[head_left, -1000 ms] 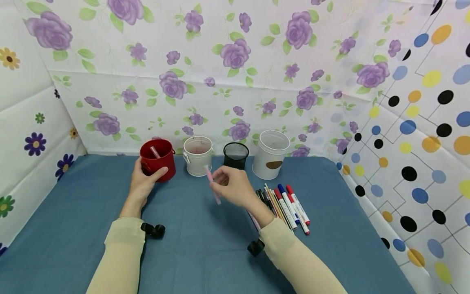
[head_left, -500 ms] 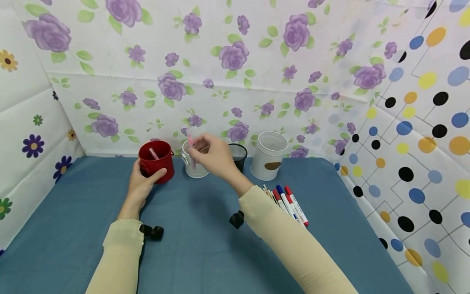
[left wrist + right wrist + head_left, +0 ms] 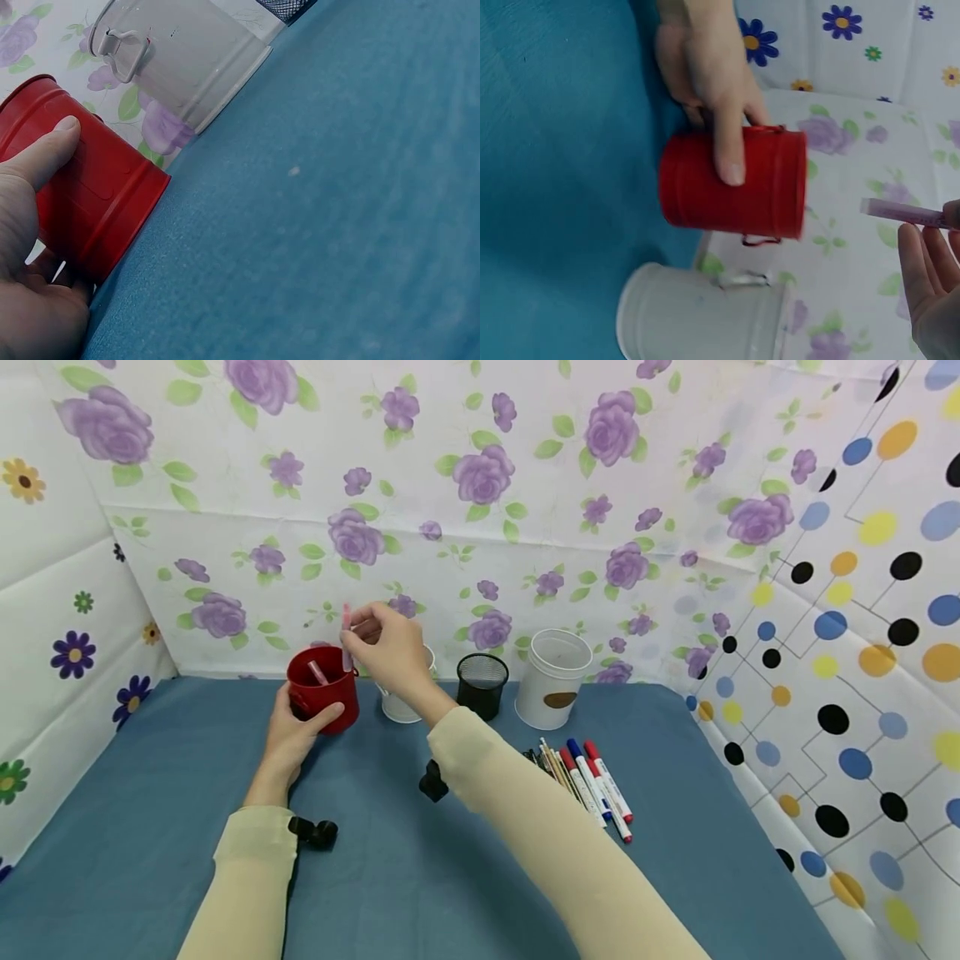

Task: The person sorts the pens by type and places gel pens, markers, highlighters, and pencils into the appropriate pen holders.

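My left hand (image 3: 288,739) grips the side of a red bucket (image 3: 335,703), thumb across its front, as the left wrist view also shows. A pink pen-like stick (image 3: 315,672) leans inside the bucket. My right hand (image 3: 392,652) pinches a second pale pink stick, its kind unclear, a slim tube (image 3: 904,212) with a whitish end. It is held upright just above the bucket's right rim in the head view; the right wrist view shows a gap between its end and the bucket's mouth.
Behind my right hand stands a white bucket (image 3: 401,706), partly hidden. To its right are a black mesh cup (image 3: 480,693) and a taller white bin (image 3: 551,685). Several markers (image 3: 600,781) and pencils (image 3: 558,768) lie on the blue cloth (image 3: 375,877) at the right.
My right hand has carried the pink stick leftward and up, from the middle of the table past the white bucket to the red bucket. The left hand has stayed on the red bucket.
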{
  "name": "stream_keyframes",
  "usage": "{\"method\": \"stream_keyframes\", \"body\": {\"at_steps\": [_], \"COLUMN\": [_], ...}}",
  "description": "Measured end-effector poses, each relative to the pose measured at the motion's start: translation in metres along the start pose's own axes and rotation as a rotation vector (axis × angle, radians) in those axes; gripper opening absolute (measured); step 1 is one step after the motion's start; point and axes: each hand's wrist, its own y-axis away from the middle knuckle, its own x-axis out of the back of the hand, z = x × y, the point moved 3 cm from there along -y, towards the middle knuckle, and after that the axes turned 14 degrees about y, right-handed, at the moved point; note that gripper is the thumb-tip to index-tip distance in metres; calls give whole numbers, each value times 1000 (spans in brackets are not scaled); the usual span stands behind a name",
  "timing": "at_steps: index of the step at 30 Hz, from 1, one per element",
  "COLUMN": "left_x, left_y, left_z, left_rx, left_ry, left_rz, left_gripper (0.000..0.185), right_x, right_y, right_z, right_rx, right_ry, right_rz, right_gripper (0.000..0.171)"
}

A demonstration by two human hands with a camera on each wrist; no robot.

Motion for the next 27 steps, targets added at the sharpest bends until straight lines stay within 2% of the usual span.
{"method": "stream_keyframes", "body": {"at_steps": [11, 27], "left_x": [-4, 1], "left_y": [-4, -2], "left_z": [-2, 0], "left_rx": [9, 10], "left_ry": [-9, -21], "left_rz": [-8, 11], "left_gripper": [105, 106], "right_x": [-37, -57], "right_y": [-4, 0], "right_z": [9, 13], "right_rx": [-62, -127], "right_ry": [-5, 56], "right_rz": [12, -24], "right_gripper": [13, 11]}}
